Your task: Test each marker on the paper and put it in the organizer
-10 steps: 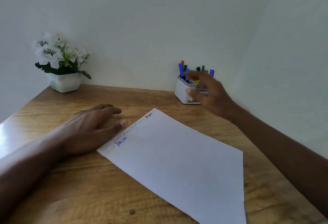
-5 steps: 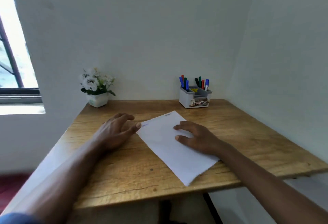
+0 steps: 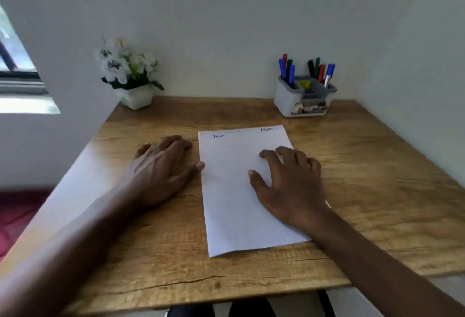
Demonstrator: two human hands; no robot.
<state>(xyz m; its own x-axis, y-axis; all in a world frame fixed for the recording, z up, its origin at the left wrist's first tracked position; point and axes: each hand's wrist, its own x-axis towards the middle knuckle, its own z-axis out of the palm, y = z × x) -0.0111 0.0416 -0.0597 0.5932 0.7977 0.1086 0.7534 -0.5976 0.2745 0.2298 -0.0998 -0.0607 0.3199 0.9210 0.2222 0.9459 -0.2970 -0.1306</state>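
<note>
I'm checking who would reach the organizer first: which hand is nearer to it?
Right. The right hand lies on the paper, below the organizer; the left hand lies farther left on the table.

Surface: a wooden surface (image 3: 377,178) set in a wall corner.
Centre: a white paper (image 3: 234,206), small writing along its far edge.
Far left: a potted white flower (image 3: 133,82).
Far right: a grey organizer (image 3: 289,100) holding markers (image 3: 289,70).
</note>
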